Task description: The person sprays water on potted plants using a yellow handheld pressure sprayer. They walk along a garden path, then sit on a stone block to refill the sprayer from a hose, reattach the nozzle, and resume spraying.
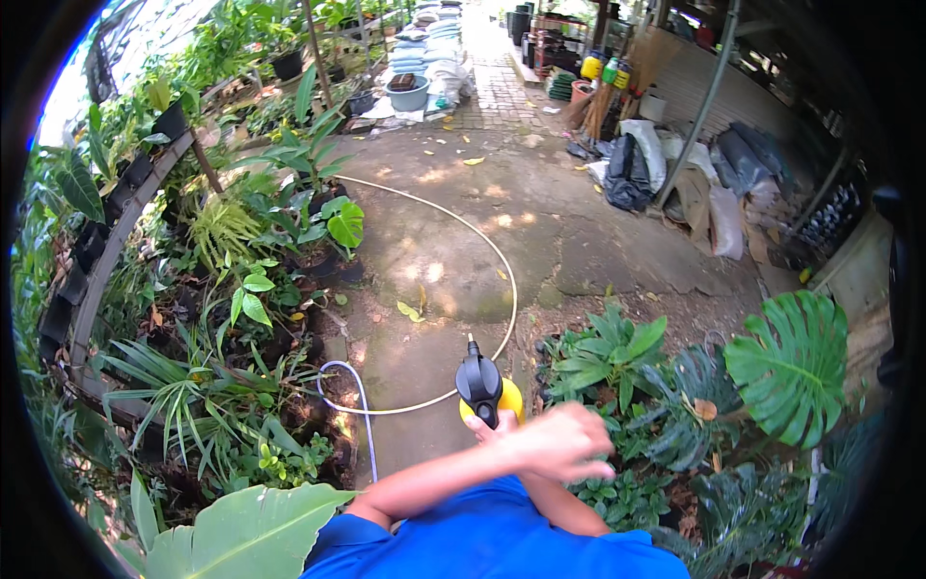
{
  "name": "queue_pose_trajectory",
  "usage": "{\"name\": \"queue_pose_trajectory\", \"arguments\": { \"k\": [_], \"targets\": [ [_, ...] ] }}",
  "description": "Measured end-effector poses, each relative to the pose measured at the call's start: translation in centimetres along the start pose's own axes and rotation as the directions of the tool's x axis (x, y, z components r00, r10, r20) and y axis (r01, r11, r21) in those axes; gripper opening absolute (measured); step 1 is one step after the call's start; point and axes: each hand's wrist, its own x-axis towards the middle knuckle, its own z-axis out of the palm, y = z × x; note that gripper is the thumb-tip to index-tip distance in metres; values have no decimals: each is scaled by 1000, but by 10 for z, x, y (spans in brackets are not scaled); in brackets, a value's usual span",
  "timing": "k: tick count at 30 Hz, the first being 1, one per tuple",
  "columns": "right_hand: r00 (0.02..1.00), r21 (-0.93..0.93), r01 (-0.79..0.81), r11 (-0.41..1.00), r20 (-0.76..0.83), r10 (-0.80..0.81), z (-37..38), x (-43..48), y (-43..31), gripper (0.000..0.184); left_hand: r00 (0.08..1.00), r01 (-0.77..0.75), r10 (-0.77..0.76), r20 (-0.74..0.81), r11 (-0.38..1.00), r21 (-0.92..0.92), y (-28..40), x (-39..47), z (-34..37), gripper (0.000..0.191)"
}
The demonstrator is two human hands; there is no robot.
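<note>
A hand pump sprayer with a black pump head [479, 383] and a yellow bottle [512, 400] is upright in front of my body. My right hand [495, 427] grips it by the black handle, and its brass-coloured nozzle points away from me. Partly hiding my right wrist, my left forearm crosses over to the right. My left hand [568, 441] is blurred beside the sprayer, thumb apart from its bent fingers. Nothing shows in it, though its palm is turned out of sight.
A pale hose [514, 289] curves across the concrete path [434, 246]. Potted plants crowd the left, and a large monstera leaf [788, 365] spreads at right. A broad leaf [253, 532] reaches in low at left. Filled sacks [636, 170] lie by a metal post [698, 108].
</note>
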Motion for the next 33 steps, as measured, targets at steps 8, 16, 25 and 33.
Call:
{"name": "queue_pose_trajectory", "arguments": {
  "k": [8, 16, 25, 33],
  "targets": [
    [948, 166, 216, 962, 200, -247, 0, 159, -46, 32, 694, 398, 178, 698, 713, -578, -94, 97, 52, 56],
    [900, 397, -173, 901, 435, -18, -72, 299, -96, 41, 896, 189, 30, 442, 877, -442, -226, 153, -69, 51],
    [878, 315, -96, 944, 474, -69, -123, 418, -130, 38, 821, 522, -419, -388, 825, 215, -416, 32, -282, 30],
    [842, 293, -262, 920, 535, 69, -101, 565, -138, 42, 741, 434, -264, -617, 890, 142, -553, 16, -376, 31]
  ]
}}
